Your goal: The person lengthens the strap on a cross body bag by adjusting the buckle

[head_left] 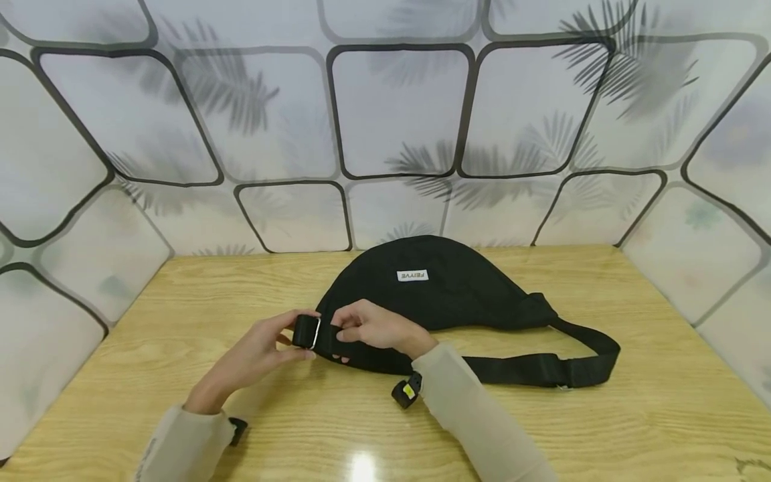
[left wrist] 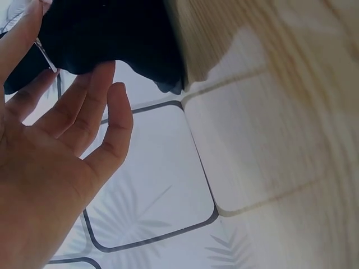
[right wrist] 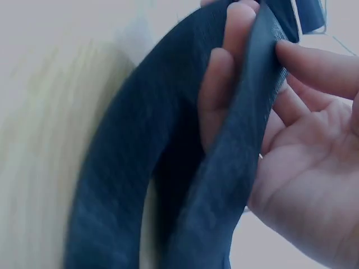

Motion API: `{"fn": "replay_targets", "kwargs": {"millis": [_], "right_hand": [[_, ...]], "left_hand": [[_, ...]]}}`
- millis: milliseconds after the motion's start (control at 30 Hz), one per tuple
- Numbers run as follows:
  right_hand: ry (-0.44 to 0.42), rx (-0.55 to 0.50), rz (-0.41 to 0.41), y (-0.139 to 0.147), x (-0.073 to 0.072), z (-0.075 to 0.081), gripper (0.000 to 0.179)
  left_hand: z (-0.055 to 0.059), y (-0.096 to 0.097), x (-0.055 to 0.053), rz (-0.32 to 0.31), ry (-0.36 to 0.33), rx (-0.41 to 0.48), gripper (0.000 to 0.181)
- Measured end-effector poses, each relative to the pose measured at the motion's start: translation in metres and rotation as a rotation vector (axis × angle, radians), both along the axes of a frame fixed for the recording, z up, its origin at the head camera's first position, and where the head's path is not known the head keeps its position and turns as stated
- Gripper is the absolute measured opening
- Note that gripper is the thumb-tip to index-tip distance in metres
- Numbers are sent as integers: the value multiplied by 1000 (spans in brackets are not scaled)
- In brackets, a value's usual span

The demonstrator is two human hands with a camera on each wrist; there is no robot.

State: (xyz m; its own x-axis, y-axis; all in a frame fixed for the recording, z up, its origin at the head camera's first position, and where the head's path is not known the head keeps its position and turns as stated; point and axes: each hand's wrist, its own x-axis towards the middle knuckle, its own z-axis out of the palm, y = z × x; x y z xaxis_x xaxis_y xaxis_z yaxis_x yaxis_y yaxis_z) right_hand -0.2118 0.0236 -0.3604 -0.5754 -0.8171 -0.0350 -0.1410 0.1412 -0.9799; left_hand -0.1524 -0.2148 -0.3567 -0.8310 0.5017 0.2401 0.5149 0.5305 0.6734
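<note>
A black waist bag [head_left: 464,294] with a white label [head_left: 412,275] lies on the table, its curved side toward the wall. At its left end, my left hand [head_left: 255,351] holds the metal strap buckle [head_left: 316,333] and the webbing looped through it between thumb and fingers. Just right of the buckle, my right hand [head_left: 376,325] pinches the black strap [right wrist: 224,168]. The right wrist view shows the thumb on one face of the webbing and fingers behind it. In the left wrist view, other fingers [left wrist: 118,123] of the left hand extend below the dark fabric.
The strap runs on to the right, past a second adjuster [head_left: 564,371], and curves back to the bag's right end. A light wood table [head_left: 199,301] meets a wall [head_left: 397,114] covered in a leaf-and-square pattern. Dark wrist cameras [head_left: 407,390] sit at both cuffs.
</note>
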Motion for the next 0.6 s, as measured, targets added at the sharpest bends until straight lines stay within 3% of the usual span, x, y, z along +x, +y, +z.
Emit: {"fn": "replay_targets", "kwargs": {"millis": [300,600], "right_hand": [[31,-7,-159,-13,10,1,10],[78,125,66,18,-9,4,7]], "left_hand": [[-2,2,0,-35,-30,44,43],[0,1,0,-25,-14,28,47]]}}
